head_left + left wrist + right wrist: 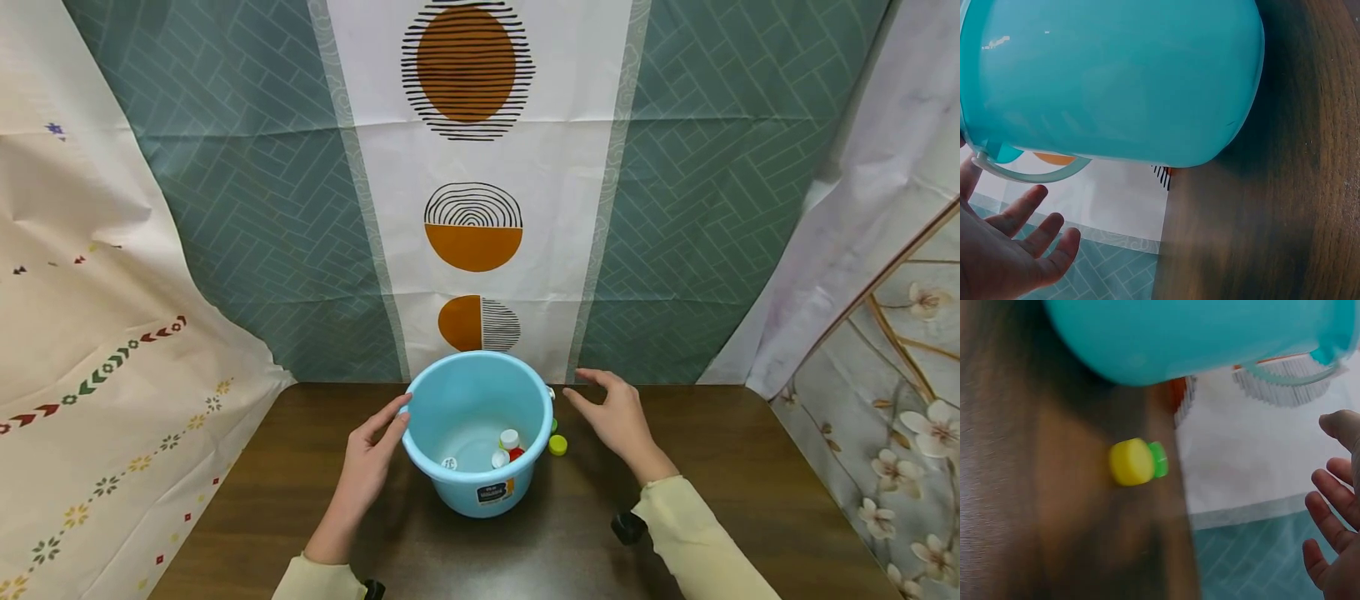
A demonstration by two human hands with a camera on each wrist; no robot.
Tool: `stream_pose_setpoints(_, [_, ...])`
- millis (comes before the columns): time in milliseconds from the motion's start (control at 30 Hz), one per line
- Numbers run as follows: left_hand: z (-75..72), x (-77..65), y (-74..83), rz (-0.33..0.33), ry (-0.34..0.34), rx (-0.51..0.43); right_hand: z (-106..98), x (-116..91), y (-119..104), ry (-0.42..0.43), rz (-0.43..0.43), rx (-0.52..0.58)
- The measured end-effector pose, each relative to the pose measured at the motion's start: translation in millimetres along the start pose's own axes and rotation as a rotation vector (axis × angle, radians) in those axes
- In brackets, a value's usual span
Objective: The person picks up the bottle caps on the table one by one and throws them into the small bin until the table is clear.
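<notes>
A light blue bucket (480, 496) stands upright on the dark wooden table. Inside it lie several bottle caps, among them a white cap (509, 438) and a red cap (516, 454). At the bucket's left rim, my left hand (369, 454) touches the edge with thumb and forefinger; its other fingers spread loosely in the left wrist view. My right hand (618, 421) is held off the bucket's right side, fingers apart, holding nothing. Between that hand and the bucket, a yellow cap (1131, 462) and a green cap (1158, 459) lie on the table.
The bucket's pale handle (1029, 174) hangs at its far side. Behind the table (712, 492), a patterned cloth (480, 167) hangs at the back edge. Printed cloths drape along the left and right sides.
</notes>
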State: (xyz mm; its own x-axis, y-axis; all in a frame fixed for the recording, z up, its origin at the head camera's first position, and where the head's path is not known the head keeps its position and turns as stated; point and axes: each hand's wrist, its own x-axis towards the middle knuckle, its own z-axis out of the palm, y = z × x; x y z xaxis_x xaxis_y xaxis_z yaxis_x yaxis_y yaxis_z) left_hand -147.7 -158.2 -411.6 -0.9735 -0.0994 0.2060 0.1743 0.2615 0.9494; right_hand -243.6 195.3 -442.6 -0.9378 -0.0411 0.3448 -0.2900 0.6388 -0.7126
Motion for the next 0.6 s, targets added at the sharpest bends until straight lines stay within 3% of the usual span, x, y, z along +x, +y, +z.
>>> stream_pose_setpoints(367, [-0.7, -0.8, 0.0, 0.006, -0.004, 0.003, 35.6, -13.7, 35.6, -0.128, 0.093, -0.031])
stream_pose_setpoints(600, [-0.4, -0.2, 0.0, 0.005, -0.005, 0.0, 56.0, -22.0, 45.3, -0.192, 0.122, -0.113])
